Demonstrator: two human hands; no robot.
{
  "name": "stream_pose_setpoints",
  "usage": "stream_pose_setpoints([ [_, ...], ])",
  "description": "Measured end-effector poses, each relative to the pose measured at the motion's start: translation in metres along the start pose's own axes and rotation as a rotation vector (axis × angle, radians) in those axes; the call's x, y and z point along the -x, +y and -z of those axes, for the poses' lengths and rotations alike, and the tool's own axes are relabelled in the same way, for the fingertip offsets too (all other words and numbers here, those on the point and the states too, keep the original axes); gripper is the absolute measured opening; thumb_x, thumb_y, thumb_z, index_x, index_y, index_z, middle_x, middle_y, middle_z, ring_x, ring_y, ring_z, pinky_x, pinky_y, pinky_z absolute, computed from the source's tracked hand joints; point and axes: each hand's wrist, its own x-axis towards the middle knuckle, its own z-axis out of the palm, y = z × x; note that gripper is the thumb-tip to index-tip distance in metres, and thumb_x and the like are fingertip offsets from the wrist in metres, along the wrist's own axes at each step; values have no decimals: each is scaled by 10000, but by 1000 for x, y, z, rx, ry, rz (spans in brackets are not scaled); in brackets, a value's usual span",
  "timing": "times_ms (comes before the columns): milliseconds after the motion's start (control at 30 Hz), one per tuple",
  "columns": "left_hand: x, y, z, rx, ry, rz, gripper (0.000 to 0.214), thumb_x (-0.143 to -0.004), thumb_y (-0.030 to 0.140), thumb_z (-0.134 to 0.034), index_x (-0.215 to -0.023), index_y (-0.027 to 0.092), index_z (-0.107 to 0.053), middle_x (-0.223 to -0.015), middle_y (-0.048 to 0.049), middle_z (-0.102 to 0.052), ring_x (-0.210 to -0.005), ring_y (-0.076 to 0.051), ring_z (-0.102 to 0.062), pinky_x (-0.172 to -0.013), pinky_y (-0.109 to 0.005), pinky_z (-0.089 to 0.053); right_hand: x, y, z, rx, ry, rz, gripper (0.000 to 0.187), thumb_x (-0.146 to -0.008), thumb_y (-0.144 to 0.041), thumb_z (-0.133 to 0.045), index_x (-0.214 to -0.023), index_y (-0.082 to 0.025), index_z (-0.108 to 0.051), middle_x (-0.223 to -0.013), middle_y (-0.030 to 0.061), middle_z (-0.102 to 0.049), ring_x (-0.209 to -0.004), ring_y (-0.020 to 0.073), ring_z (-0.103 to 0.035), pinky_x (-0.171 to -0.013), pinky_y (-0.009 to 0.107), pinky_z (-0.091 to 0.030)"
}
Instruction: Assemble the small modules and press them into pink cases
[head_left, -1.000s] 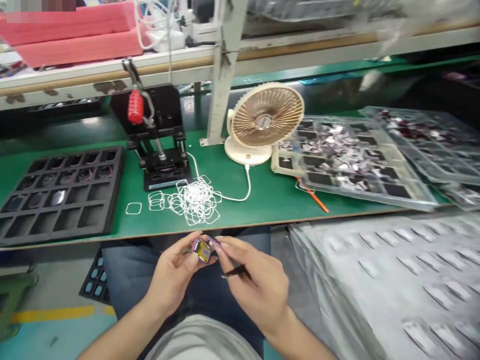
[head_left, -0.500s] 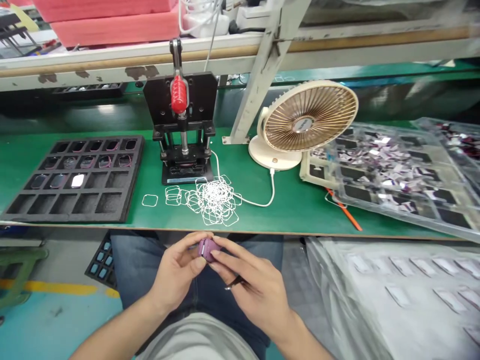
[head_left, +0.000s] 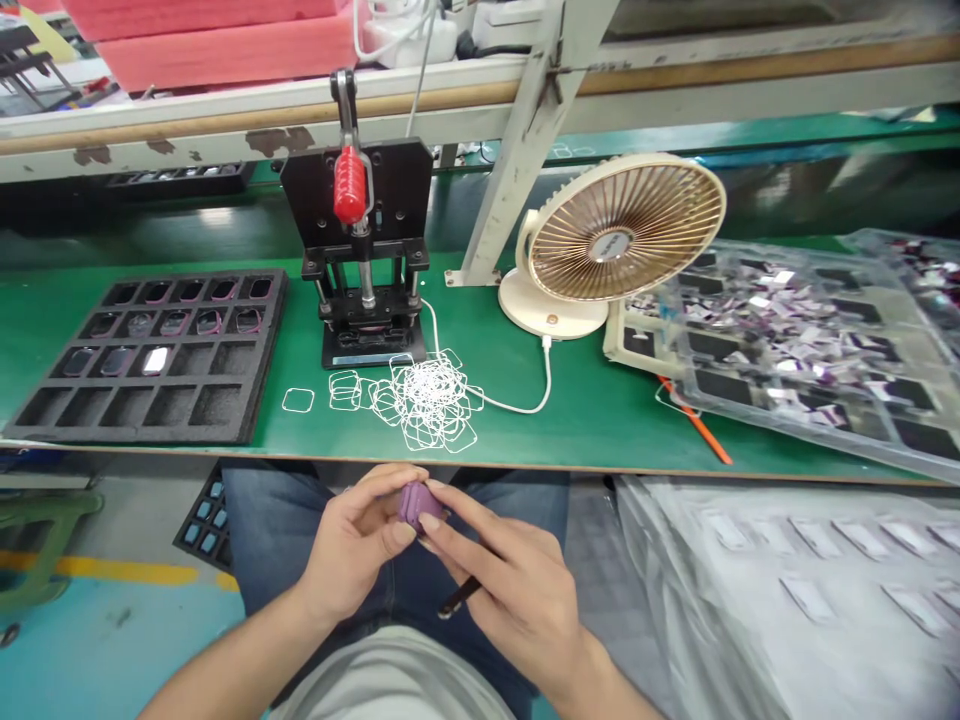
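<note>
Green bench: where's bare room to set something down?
Roomiest free patch: in front of the fan, between its white cable and the orange stick. A narrow strip lies between the black press and the foam tray. Crowded: around the white rings and clear trays.

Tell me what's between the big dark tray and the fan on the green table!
The head view shows a black press, with thin white loops in front, then a pale post and white cord near the fan.
</note>
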Motion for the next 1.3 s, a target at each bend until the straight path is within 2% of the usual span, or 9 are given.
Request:
stream_pose_setpoints([
  [333,0,-4,-6,-48,94,-3,411,-896,341,-879,-1295,280,-807,-1430,-125,-716,-1328,-326,-675,-1151,-444,-543,1,-3,-20,151,42,-7,532,-1005,-9,-529,-1463,-253,-646,-1491,140,-665,-849,186,-785,-678,321,-600],
  [500,-3,-2,-12,33,287,33,244,-883,368,-895,-1098,259,-857,-1020,-71,-841,-945,-208,-787,-916,-325,-628,-13,-5,-22,6,98,-201,348,-1031,-236,-717,-1367,-230,-627,-1287,141,-731,-1052,251,-772,-789,330,-645],
  [667,-6,-1,-8,96,251,4,268,-780,343,-974,-1008,240,-879,-954,-77,-850,-868,-201,-796,-841,-300,-633,-26,-4,-17,-81,-147,-137,78,-1081,-248,-555,-1074,-208,-621,-849,19,-646,-675,162,-634,-574,300,-450],
  [800,-4,-2,-3,73,218,-16,234,-800,353,-960,-999,256,-885,-937,-75,-848,-859,-205,-793,-852,-312,-635,-28,-5,-22,-163,-80,-70,166,-1067,-185,-540,-905,-209,-569,-726,-15,-535,-587,135,-474,-553,313,-316],
  [900,-5,6,4,-183,152,-55,266,-896,339,-881,-1156,286,-864,-1065,-99,-837,-980,-240,-791,-927,-359,-634,-31,-5,-25,-496,-64,-362,329,-1096,-330,-549,-791,-215,-500,-664,-40,-430,-557,116,-373,-543,291,-275],
  [1000,-10,21,15,-614,-22,-277,429,-868,281,-901,-1285,338,-818,-1359,-130,-744,-1177,-293,-740,-1042,-422,-603,-34,-5,-28,-1042,-128,-838,495,-1027,-624,-638,-790,-224,-467,-612,-86,-306,-516,90,-200,-487,250,-187],
  [1067,-11,29,23,-827,-155,-449,540,-863,188,-890,-1353,381,-772,-1434,-123,-712,-1230,-310,-724,-1065,-449,-597,-36,-6,-30,-1258,-198,-1004,546,-947,-708,-712,-832,-219,-499,-597,-110,-272,-511,74,-123,-473,235,-111],
  [1200,-14,38,37,-961,-278,-643,671,-930,12,-727,-1485,385,-669,-1219,-81,-825,-1131,-291,-776,-1028,-455,-616,-45,-3,-27,-1166,-367,-963,638,-973,-795,-615,-738,-209,-520,-545,-98,-283,-473,77,-175,-454,234,-136],
  [1300,-29,52,39,-1042,-135,-638,415,-993,66,-666,-1299,315,-794,-1115,-70,-840,-1043,-264,-787,-967,-408,-625,-82,7,-6,-704,-331,-699,696,-1068,-743,-483,-657,-198,-619,-528,-28,-447,-493,124,-408,-484,253,-323],
])
